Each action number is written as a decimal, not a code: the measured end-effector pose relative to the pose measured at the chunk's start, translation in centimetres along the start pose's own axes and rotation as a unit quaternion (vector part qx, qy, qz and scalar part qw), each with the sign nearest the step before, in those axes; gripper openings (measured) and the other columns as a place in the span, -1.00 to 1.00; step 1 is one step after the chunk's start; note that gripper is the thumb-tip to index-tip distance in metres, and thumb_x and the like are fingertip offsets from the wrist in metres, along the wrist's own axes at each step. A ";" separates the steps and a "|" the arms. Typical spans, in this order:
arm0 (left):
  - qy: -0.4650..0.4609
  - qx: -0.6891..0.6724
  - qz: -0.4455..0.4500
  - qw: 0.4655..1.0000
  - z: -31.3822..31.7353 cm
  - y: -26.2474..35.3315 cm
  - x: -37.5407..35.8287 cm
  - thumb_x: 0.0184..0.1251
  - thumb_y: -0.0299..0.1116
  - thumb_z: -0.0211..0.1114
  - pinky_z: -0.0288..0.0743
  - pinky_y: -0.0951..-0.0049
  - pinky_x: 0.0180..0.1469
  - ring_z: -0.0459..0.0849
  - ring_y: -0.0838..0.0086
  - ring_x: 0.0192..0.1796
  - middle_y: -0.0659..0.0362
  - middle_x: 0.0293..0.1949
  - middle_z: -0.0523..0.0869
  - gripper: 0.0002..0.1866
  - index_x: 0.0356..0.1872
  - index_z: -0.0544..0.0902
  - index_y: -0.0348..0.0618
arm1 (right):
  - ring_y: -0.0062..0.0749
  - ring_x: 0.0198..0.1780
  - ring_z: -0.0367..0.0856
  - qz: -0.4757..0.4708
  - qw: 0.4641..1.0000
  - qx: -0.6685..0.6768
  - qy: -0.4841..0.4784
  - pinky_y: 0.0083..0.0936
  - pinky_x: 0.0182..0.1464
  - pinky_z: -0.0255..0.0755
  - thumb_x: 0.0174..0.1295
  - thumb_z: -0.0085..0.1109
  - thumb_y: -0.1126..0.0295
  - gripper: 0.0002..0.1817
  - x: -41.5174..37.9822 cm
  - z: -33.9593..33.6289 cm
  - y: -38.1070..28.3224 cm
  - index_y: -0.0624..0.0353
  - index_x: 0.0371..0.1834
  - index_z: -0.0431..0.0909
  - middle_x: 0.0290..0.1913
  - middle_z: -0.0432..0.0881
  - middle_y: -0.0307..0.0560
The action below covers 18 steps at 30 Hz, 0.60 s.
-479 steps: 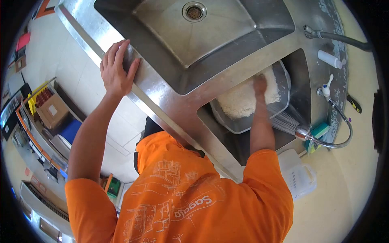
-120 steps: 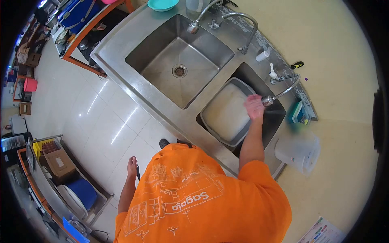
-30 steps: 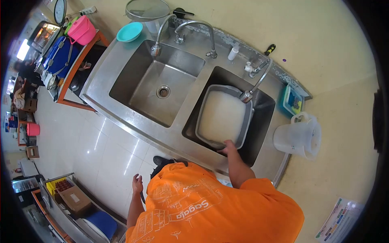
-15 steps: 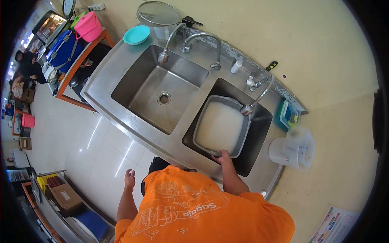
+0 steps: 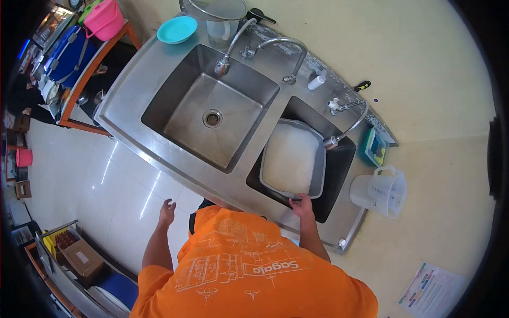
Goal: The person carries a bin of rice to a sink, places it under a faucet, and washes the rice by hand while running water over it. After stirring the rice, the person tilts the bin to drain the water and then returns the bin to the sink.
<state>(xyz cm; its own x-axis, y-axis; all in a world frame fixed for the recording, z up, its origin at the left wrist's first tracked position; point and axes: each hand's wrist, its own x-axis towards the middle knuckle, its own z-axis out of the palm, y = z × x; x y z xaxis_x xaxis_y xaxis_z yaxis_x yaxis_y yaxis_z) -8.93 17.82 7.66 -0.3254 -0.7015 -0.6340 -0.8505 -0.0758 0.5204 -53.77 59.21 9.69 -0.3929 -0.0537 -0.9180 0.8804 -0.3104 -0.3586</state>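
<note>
My right hand (image 5: 301, 205) is closed on the near rim of a grey plastic basin (image 5: 319, 168), which stands in the right-hand sink bowl (image 5: 339, 177). White contents (image 5: 290, 159) fill much of the basin; they look grainy, like rice in water. Over the basin's right wall hangs the spray head of a flexible tap (image 5: 331, 142); no stream of water shows clearly from it. My left hand (image 5: 167, 212) hangs in the air above the floor, left of my body, fingers apart and holding nothing.
The left sink bowl (image 5: 212, 140) has a drain and two taps behind it. A turquoise bowl (image 5: 177, 30), a clear measuring jug (image 5: 379, 192), a white bottle (image 5: 316, 82) and a sponge holder (image 5: 374, 147) stand on the counter. Pink bucket (image 5: 103, 20) sits on an orange-framed table at left.
The view has shifted slightly. The basin's contents look grainier and whiter than the milky surface before. My right hand stays on the rim; my left hand remains free.
</note>
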 end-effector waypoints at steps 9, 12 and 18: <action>-0.027 -0.008 0.080 0.996 -1.6 4.8 5.1 0.43 -0.13 0.20 0.49 0.14 0.19 0.67 -0.04 0.11 -0.19 -0.01 0.72 -0.50 0.30 0.47 -0.15 | -0.15 -0.16 0.42 -0.089 0.994 -0.046 0.052 -0.37 -0.21 0.53 0.33 0.04 0.46 -0.74 -2.5 2.3 1.2 0.27 0.04 0.34 -0.05 0.40 0.14; -0.022 -0.022 0.077 0.997 -2.3 3.8 6.7 0.43 -0.13 0.20 0.49 0.15 0.18 0.66 -0.03 0.11 -0.19 0.00 0.71 -0.49 0.30 0.48 -0.15 | -0.18 -0.15 0.40 -0.099 0.993 -0.041 0.043 -0.38 -0.23 0.49 0.34 0.03 0.47 -0.76 -2.4 2.4 1.7 0.29 0.02 0.35 -0.05 0.41 0.11; -0.029 -0.003 0.013 0.999 -4.1 -0.8 6.7 0.43 -0.12 0.20 0.48 0.21 0.19 0.66 0.04 0.13 -0.19 0.02 0.70 -0.47 0.30 0.48 -0.21 | -0.23 -0.13 0.38 -0.118 0.992 -0.032 0.031 -0.39 -0.19 0.45 0.33 0.03 0.49 -0.79 -3.9 2.9 2.7 0.31 -0.02 0.39 -0.07 0.42 0.04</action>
<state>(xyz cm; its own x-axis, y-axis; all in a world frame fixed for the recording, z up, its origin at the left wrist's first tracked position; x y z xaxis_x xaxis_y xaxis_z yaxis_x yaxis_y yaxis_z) -8.77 10.32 5.34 -0.3712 -0.6615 -0.6516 -0.8385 -0.0626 0.5413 -50.61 55.86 12.75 -0.5743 0.0727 -0.8154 0.7819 -0.2463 -0.5727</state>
